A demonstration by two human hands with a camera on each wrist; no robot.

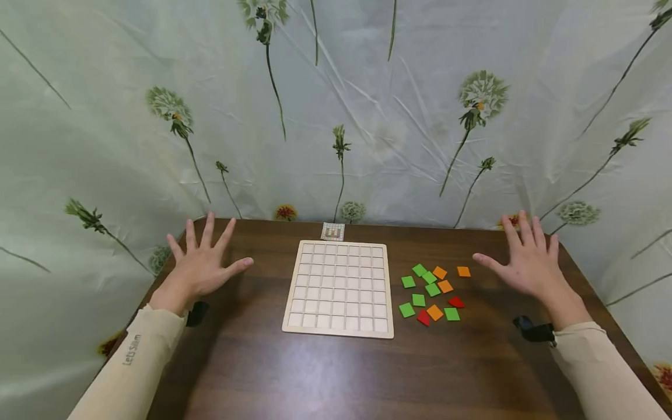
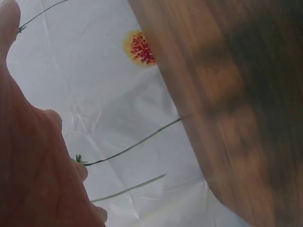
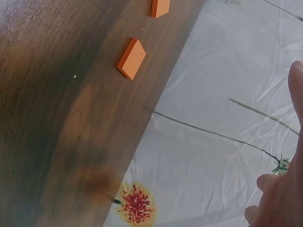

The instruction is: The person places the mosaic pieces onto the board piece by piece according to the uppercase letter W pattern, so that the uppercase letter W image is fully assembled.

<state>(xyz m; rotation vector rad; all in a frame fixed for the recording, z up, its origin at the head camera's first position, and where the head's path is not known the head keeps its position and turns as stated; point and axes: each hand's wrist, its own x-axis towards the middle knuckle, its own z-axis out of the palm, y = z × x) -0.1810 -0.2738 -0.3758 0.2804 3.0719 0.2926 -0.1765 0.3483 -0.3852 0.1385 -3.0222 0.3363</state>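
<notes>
Both hands are held over the table with fingers spread and nothing in them. My left hand (image 1: pixel 200 269) is above the table's left side, well apart from the white gridded board (image 1: pixel 338 335). On the right, my right hand (image 1: pixel 532 269) hovers beyond a scatter of small flat tiles, its thumb toward them. Nearest to it lies an orange tile (image 1: pixel 464 272). Among the scatter are several green tiles (image 1: pixel 418 300), other orange tiles (image 1: pixel 434 313) and red pieces (image 1: pixel 455 302). In the right wrist view, one orange tile (image 3: pixel 131 59) shows its thick edge.
A small printed card (image 1: pixel 333 231) with a grid pattern lies behind the board at the table's back edge. The dark wooden table (image 1: pixel 315 379) meets a pale curtain (image 1: pixel 367 116) printed with dandelions at the back and sides. A dark wrist strap piece (image 1: pixel 532 331) hangs below the right wrist.
</notes>
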